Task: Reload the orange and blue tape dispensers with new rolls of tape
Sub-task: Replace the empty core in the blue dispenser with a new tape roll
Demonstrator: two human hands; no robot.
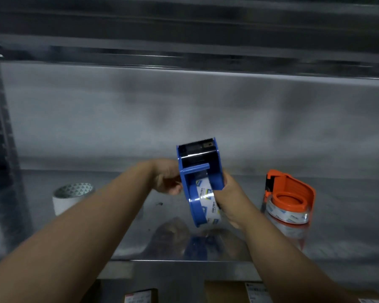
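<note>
The blue dispenser (200, 171) is held upright above the steel shelf (348, 215), serrated blade on top, with a printed clear tape roll (207, 197) seated inside. Fingers of the left hand (166, 178) and right hand (230, 193) grasp its two sides. The shelf's front edge lies just below the wrists. The orange dispenser (293, 191), also loaded, lies on its side to the right. A white roll (70, 196) stands well to the left.

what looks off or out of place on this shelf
Nothing looks damaged or spilled. The orange dispenser lies on its side on the shelf, and small dark specks mark the metal left of the blue dispenser.
</note>
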